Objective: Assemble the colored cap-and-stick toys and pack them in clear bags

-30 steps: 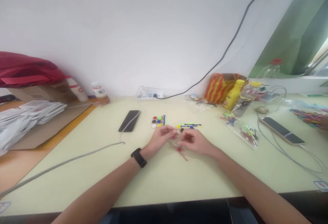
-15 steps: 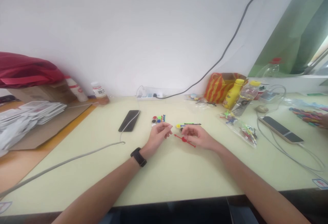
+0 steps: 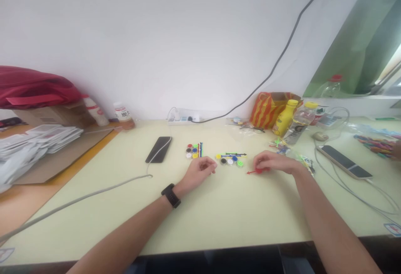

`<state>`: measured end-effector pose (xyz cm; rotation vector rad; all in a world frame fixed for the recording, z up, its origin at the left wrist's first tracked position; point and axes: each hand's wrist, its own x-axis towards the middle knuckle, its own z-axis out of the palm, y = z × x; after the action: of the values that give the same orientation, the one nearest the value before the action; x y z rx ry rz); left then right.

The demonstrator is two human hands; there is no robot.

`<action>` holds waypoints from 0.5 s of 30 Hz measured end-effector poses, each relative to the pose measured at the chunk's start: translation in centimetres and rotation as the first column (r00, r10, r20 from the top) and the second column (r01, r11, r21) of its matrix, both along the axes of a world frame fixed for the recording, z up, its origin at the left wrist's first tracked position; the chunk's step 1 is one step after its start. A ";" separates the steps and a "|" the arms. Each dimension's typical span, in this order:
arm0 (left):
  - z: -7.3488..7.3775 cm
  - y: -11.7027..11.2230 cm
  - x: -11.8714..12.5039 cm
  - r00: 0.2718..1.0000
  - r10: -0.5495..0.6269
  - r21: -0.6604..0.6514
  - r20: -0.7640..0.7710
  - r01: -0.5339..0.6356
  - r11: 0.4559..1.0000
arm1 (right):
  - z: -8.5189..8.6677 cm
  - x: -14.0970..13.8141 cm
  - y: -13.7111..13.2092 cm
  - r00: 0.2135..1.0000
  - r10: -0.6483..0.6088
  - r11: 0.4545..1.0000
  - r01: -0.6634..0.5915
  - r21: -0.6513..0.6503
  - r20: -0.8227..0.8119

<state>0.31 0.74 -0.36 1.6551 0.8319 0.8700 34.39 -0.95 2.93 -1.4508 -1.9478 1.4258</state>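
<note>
My right hand is closed on a red arrow spinner, its pointed end sticking out to the left just over the table. My left hand rests near the middle of the table, fingers loosely curled, a gap between thumb and fingers, and nothing visible in it. Between the hands lie small round pieces, among them a yellow disc, a white disc and a green disc, beside dark and blue arrows. Beyond my left hand sits another group of coloured discs with upright-lying arrows.
A black phone with a cable lies left. At right are a plastic bag of coloured parts, a yellow bottle, a clear bottle and a charging phone. Another person's hand touches a colourful pile at the far right.
My right hand has moved right with the red arrow spinner, away from the discs, which now show fully. My left hand has shifted slightly right and nearer to me.
</note>
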 end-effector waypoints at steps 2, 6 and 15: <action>-0.1 0.1 0.0 1.000 -0.002 0.003 -0.015 0.002 1.000 | -0.3 0.5 0.1 0.995 -0.092 0.993 0.089 0.075 0.048; -0.2 0.1 -0.1 1.000 0.004 -0.001 -0.016 -0.004 1.000 | -0.5 1.1 0.3 0.970 -0.234 0.933 0.206 0.296 0.063; -0.6 0.3 -0.1 0.999 0.001 0.027 -0.044 0.001 1.000 | 0.1 1.5 -0.2 0.981 -0.115 0.983 0.089 0.160 0.159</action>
<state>0.17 1.02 -0.92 1.7026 0.8536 0.8507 35.86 -1.12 2.98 -1.6193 -1.9995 1.1171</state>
